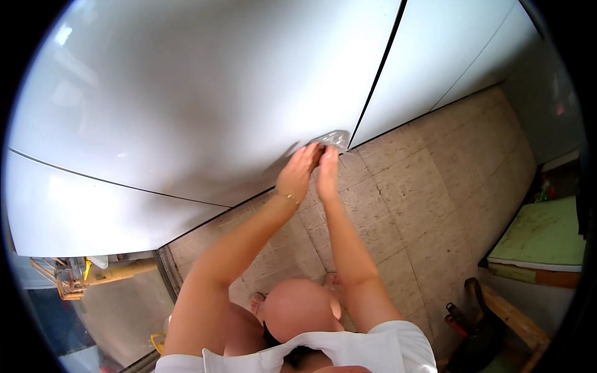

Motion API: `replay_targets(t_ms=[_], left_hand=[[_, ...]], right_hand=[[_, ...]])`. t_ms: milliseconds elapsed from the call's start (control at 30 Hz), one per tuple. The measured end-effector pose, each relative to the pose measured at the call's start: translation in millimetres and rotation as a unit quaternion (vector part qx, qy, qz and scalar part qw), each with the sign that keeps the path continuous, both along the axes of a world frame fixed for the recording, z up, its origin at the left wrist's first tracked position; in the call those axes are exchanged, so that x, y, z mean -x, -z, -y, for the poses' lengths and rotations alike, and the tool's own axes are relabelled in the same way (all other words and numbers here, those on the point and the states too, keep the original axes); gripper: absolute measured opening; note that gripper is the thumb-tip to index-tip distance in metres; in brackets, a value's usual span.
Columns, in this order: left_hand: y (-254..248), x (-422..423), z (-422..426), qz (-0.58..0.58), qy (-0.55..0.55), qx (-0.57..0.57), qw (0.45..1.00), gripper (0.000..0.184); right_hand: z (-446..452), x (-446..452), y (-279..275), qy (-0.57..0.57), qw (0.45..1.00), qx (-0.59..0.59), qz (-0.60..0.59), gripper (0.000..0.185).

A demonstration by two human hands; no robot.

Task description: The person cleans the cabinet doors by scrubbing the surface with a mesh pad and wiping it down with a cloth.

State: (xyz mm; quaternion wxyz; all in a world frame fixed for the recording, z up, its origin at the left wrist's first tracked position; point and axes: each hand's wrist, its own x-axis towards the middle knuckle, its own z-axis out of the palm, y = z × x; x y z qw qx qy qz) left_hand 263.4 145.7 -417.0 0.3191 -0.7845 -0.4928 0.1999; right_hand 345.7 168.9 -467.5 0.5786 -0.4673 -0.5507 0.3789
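Note:
A glossy white panel point(205, 81) that looks like a car door fills the upper part of the head view. On its lower right corner lies a wrinkled, shiny patch point(336, 138) that looks like clear plastic film. My left hand point(297, 169) reaches to the left edge of this patch, fingers bent and close together. Beside it, my right hand point(328, 173) has its fingers together at the lower edge of the patch. Both hands nearly touch. A small dark brown spot shows between the fingertips; I cannot tell what it is.
Right of a dark seam stands a second white panel point(429, 62). Below is a tiled floor point(416, 205). At right are a green-topped box point(541, 233) and a black object point(479, 339) by a wooden bar. A wire basket point(68, 283) sits at the lower left.

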Motion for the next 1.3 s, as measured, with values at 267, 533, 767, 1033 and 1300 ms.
replay_targets(t_ms=[267,533,767,1033,1300], left_hand=[[22,10,11,0.065,-0.021,-0.039,0.997,0.052],[0,-28,-16,0.023,-0.021,-0.022,0.999,0.055],[-44,30,43,0.347,-0.045,-0.111,0.930,0.043],[-96,-23,-30,0.148,0.006,-0.281,0.948,0.049],[-31,45,48,0.253,-0.035,-0.159,0.954,0.045]], right_hand=[[3,8,9,-0.003,0.999,0.020,0.035,0.044],[-7,-26,-21,-0.009,0.994,0.045,-0.101,0.046],[30,37,-66,0.002,0.978,-0.150,0.142,0.043],[-21,-11,-147,0.047,0.982,-0.180,0.035,0.052],[37,53,-53,-0.046,0.980,-0.161,0.111,0.042]])
